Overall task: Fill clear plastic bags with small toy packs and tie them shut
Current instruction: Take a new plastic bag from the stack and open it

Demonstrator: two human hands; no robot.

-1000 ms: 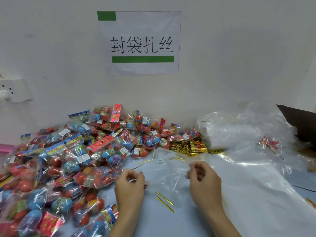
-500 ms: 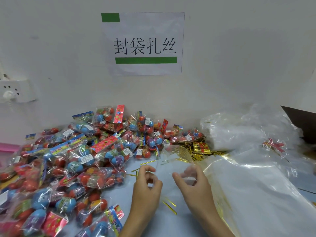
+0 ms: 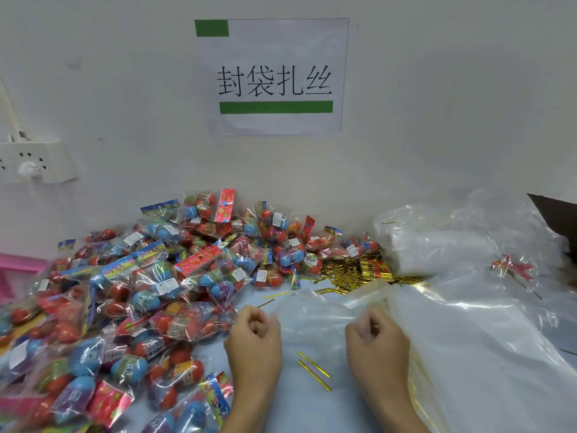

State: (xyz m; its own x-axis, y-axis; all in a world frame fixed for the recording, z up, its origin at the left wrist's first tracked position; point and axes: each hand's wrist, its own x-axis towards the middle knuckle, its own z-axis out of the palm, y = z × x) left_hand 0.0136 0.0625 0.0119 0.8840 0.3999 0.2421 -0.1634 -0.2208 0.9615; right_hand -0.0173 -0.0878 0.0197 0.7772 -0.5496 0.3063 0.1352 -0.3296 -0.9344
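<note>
Both hands worked the same thing: the left hand (image 3: pixel 254 345) and the right hand (image 3: pixel 376 342) each had fingers curled tight on the near edge of a thin clear plastic bag (image 3: pixel 315 320), stretching its mouth sideways between them, so its long edge ran left to right across the pale blue tabletop (image 3: pixel 312 407). Two loose gold twist ties (image 3: pixel 313 370) lay between the wrists. Just left of the left hand, almost touching it, spread the heap of small toy packs of red and blue eggs (image 3: pixel 150 295); that hand looked the nearer for reaching one. Farther back lay a scatter of gold wire ties (image 3: pixel 352 273).
</note>
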